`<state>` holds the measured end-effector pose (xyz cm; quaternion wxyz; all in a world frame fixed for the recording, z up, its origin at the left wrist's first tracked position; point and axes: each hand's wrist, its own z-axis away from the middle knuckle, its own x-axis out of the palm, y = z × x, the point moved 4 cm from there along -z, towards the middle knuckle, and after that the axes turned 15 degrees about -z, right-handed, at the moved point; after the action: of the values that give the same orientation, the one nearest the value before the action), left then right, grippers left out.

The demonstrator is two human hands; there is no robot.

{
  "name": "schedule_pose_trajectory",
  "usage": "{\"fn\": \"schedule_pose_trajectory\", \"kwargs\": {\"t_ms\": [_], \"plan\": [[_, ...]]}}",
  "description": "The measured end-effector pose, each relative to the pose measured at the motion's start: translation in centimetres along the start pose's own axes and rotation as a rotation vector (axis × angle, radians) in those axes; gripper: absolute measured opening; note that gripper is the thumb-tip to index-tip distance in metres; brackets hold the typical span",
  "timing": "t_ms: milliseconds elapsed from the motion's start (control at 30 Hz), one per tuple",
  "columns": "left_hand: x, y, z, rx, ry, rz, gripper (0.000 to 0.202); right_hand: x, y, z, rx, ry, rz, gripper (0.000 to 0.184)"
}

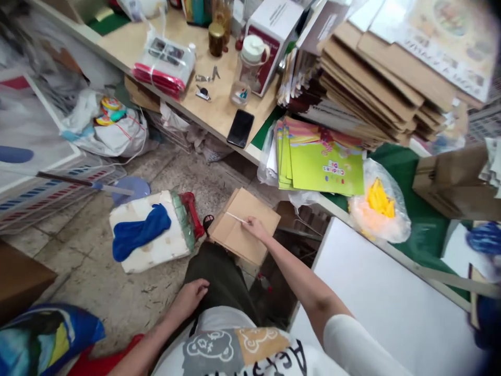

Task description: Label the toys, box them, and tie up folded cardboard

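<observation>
My right hand (255,228) is closed on a thin white strap (235,216) that runs across a stack of flat brown cardboard (245,201). The stack is tilted beside my right leg, above the floor. My left hand (194,295) hangs over my dark trousers with its fingers loosely bent and nothing in it. To the left of the cardboard, a blue glove or sock (141,232) lies on a white wrapped bundle (156,256) on the floor.
A table (219,117) across the front carries a phone (240,128), a plastic bottle (248,68), green printed bags (324,167) and stacked cardboard (368,78). A white board (368,303) stands at my right. A blue bag (50,334) and a brown box (21,282) lie at left.
</observation>
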<state>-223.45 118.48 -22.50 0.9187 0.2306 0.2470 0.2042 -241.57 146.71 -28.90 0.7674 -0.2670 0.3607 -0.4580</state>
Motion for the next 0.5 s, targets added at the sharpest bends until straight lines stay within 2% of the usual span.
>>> {"fn": "schedule_pose_trajectory", "kwargs": {"t_ms": [100,200,267,367,500], "plan": [[-2.2,1.2,-3.9,0.007,-0.002,-0.076,0.029,-0.2,1.7,-4.0,0.067,-0.002,-0.019,0.014],[-2.9,1.5,-7.7,-0.002,0.037,-0.083,0.028,0.0,3.9,-7.6,0.116,-0.001,-0.055,0.014],[-2.1,1.5,-10.3,-0.003,0.017,-0.089,0.028,0.2,5.6,-9.9,0.134,0.001,-0.081,0.014],[0.1,1.4,-14.4,-0.016,-0.07,-0.088,0.028,0.3,8.6,-13.1,0.157,0.025,-0.107,0.014],[2.4,1.6,-19.3,-0.072,-0.088,-0.035,0.028,-1.0,12.5,-16.8,0.181,0.075,-0.14,0.017]]}}
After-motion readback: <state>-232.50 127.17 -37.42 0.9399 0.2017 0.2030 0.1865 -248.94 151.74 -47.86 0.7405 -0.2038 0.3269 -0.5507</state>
